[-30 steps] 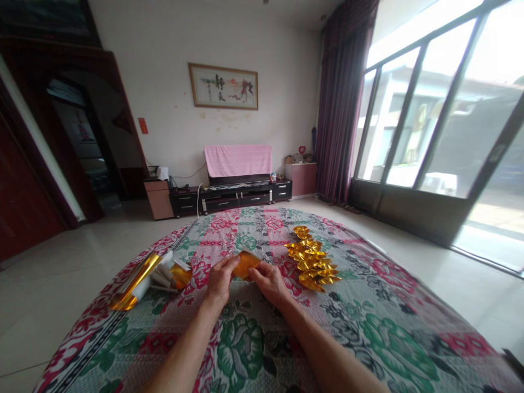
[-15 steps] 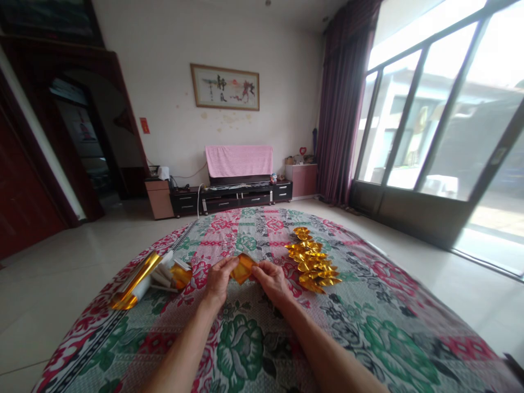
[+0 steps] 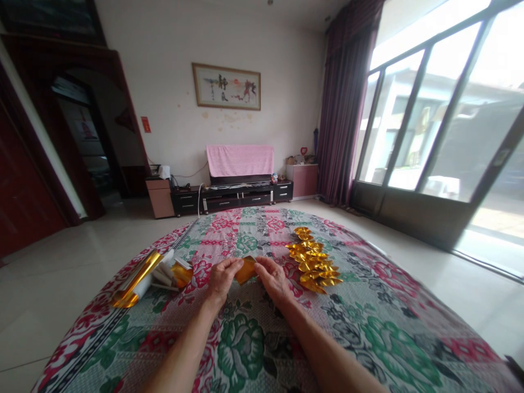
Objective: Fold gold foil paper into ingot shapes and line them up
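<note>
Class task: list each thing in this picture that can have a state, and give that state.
Gold foil piece: held at both sides
Left hand: pinching the piece's left side
Right hand: pinching the piece's right side
Gold folded shapes: clustered together
Gold roll: lying down
Tablecloth: spread out
Pink cloth: draped
Curtain: gathered aside

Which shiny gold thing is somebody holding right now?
The small gold sheet, pinched between the left hand and right hand. No hand touches the pointy gold pieces at right, or the gold roll and gold foil at left.
</note>
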A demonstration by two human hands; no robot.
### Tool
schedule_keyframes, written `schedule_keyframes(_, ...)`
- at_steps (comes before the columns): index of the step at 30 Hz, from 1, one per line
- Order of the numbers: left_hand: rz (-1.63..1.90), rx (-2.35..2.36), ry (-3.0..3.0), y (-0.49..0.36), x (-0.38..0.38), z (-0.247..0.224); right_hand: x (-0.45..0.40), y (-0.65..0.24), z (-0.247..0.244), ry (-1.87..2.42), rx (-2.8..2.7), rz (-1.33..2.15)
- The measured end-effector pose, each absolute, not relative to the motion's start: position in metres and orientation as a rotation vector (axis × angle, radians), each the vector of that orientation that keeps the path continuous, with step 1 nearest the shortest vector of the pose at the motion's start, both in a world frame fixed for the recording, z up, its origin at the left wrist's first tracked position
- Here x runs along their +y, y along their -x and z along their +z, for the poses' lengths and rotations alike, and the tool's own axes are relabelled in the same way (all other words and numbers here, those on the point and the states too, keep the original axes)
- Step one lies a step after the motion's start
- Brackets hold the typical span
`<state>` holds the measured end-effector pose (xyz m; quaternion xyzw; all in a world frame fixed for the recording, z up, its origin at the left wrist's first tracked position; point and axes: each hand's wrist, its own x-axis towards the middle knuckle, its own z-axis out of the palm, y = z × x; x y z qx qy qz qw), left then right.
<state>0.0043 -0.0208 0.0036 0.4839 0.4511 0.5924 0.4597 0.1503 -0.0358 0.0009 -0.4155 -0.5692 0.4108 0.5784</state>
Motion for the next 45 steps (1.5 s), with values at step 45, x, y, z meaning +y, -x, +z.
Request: schedule_keyframes(45, 1.411, 1.202, -1.421, -0.002, -0.023, 0.002, -0.029, -0.151, -0.004, 0.994, -1.24, 0.853)
